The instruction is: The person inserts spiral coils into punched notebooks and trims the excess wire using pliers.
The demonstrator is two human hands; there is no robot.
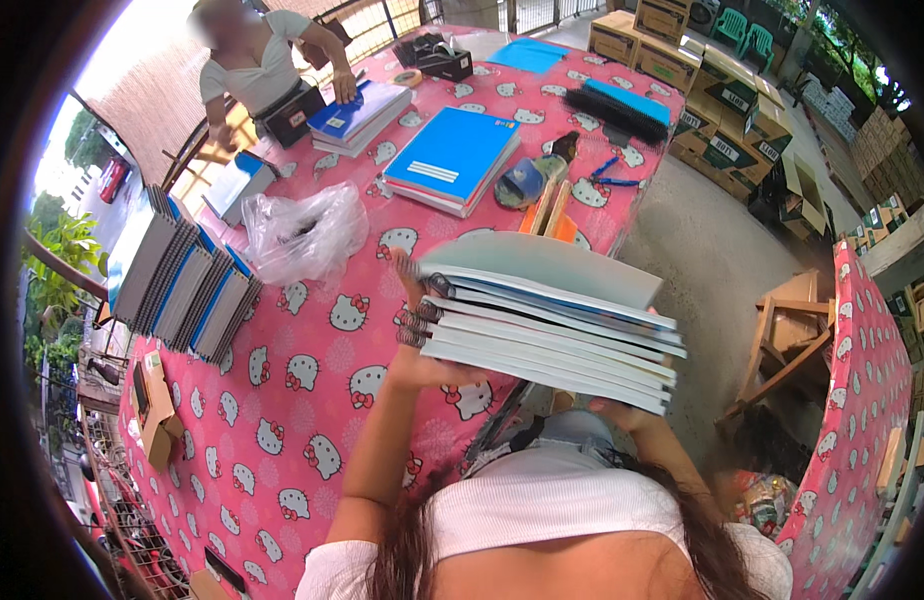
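Observation:
A thick stack of spiral-bound notebooks (552, 335) is held up in front of my body, over the near edge of the table. My left hand (420, 368) is closed around its left end, where the black wire coils show. My right hand (627, 412) grips the right end from below; most of its fingers are hidden by the stack. The top cover is pale grey-green, and white page edges face me. Just beyond the stack, an orange and wooden item (552, 212) and a tape dispenser (527, 183) lie on the table.
The table has a pink patterned cloth (322, 385). On it are blue-covered notebooks (452, 150), a clear plastic bag (307, 232), leaning spiral notebooks (187, 285), blue pens (614, 178) and a black brush-like strip (617, 112). A co-worker (267, 70) touches another notebook pile (362, 115). Cartons (727, 140) stand right.

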